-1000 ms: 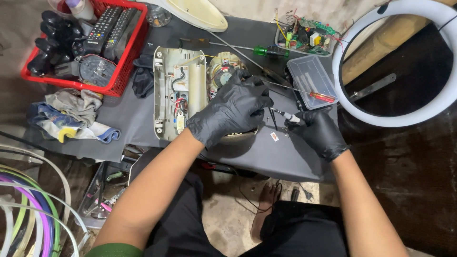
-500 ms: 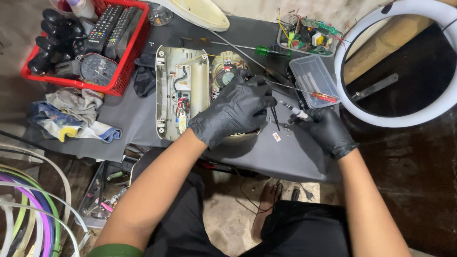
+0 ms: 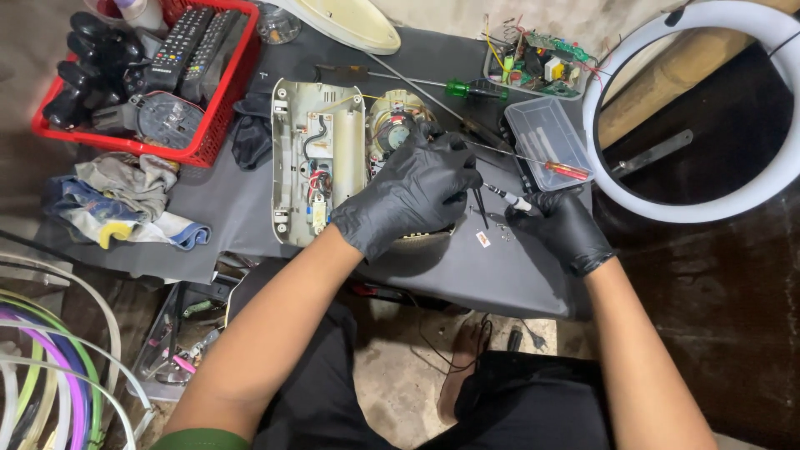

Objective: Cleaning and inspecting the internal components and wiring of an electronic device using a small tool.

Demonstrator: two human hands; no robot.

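The surface (image 3: 250, 200), draped in dark grey, was seen from above, with a white ring light (image 3: 775, 179) at its right edge and a red basket (image 3: 212, 117) of remote controls at the upper left. An opened cream appliance housing (image 3: 312, 158) lay left of centre, its wiring exposed, touching a round motor unit (image 3: 392, 125).

The left arm was extended forward from the lower left, bare to the wrist. The left hand (image 3: 412, 196), in a black glove, was laid palm-down over the motor unit's near side, fingers curled and closed on a thin dark part; what exactly was pinched could not be told. The right hand (image 3: 562, 229), also gloved, rested on the surface to the right, fingers closed around a small screwdriver (image 3: 508, 198) whose tip pointed left, toward the left hand's fingertips.

Compared with half a second before, the screwdriver tip was found lower and slightly farther from the left hand; the left hand's placement was unchanged.
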